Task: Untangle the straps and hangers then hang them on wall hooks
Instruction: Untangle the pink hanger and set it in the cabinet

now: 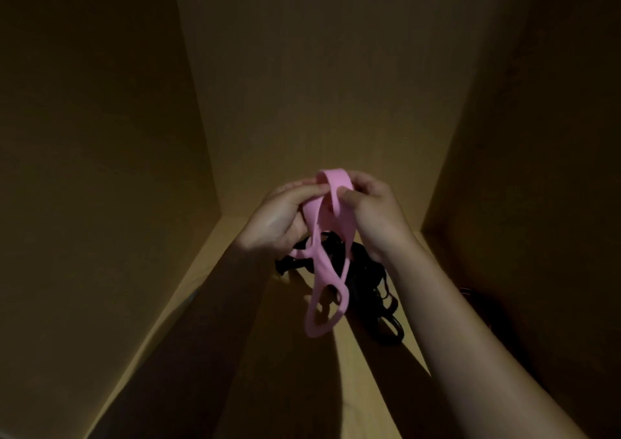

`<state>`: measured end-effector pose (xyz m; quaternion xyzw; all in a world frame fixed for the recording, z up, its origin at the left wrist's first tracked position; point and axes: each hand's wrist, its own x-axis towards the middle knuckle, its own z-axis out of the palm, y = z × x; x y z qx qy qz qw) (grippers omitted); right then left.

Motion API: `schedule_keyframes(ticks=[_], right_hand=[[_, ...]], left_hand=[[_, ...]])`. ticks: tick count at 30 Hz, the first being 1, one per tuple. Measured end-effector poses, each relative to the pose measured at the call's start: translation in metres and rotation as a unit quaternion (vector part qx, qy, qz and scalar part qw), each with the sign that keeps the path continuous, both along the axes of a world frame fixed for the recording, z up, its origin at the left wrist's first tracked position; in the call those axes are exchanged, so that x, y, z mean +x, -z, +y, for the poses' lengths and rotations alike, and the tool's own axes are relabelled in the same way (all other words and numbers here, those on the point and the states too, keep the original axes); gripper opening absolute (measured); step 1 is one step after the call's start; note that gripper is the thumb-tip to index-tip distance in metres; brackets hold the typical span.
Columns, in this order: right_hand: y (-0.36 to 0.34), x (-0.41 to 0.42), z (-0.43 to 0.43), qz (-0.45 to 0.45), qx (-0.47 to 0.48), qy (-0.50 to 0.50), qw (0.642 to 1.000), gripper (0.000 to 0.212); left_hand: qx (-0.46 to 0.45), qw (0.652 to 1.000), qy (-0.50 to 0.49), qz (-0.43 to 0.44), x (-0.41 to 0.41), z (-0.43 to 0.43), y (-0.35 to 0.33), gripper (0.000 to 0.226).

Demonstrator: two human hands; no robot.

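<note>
Head view, pink strap (312,216) — black tangle (364,270) half-hidden

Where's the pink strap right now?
In the head view the pink strap hangs mid-frame, pinched between the left hand and right hand, dangling above the black straps on the wooden surface.

the frame is dim, washed in a warm yellow-brown. the brightest area sits at centre, on the pink strap (331,223) and the right forearm (470,337); the left forearm (188,337) is nearly black. hard-edged dark shadows fan across the lower middle. the corners sink into murk, the black tangle (366,280) loses detail, the wall lines splay outward, and everything looks soft.
</note>
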<state>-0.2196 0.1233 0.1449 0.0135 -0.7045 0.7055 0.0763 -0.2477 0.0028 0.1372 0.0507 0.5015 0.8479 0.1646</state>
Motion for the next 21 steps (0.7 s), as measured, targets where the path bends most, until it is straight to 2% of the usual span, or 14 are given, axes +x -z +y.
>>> schedule_keyframes(ticks=[3,4,8,13,17,18,21], right_hand=[[-0.011,-0.008,0.004,-0.027,-0.084,0.006,0.996,0.024],[-0.015,-0.010,0.005,-0.025,-0.099,0.005,0.995,0.024],[-0.030,-0.022,0.011,0.002,-0.140,0.010,0.990,0.026],[-0.046,-0.029,0.011,0.015,-0.174,-0.011,0.985,0.023],[-0.064,-0.031,0.012,0.033,-0.320,-0.053,0.945,0.021],[-0.068,-0.031,0.014,0.036,-0.329,-0.055,0.942,0.020],[-0.069,-0.030,0.013,0.043,-0.239,-0.067,0.968,0.022]], left_hand=[[-0.033,0.998,0.055,-0.014,0.005,-0.007,-0.009,0.009],[-0.034,0.998,0.059,-0.016,0.006,-0.009,-0.011,0.011],[0.021,0.998,0.041,-0.031,0.008,-0.008,-0.024,0.015],[0.009,0.999,-0.003,-0.039,0.002,-0.005,-0.029,0.013],[-0.031,0.999,-0.016,-0.013,-0.004,-0.005,-0.038,0.015],[-0.040,0.999,-0.020,-0.005,-0.004,-0.004,-0.042,0.015],[-0.058,0.998,-0.018,0.012,-0.004,-0.002,-0.058,0.016]])
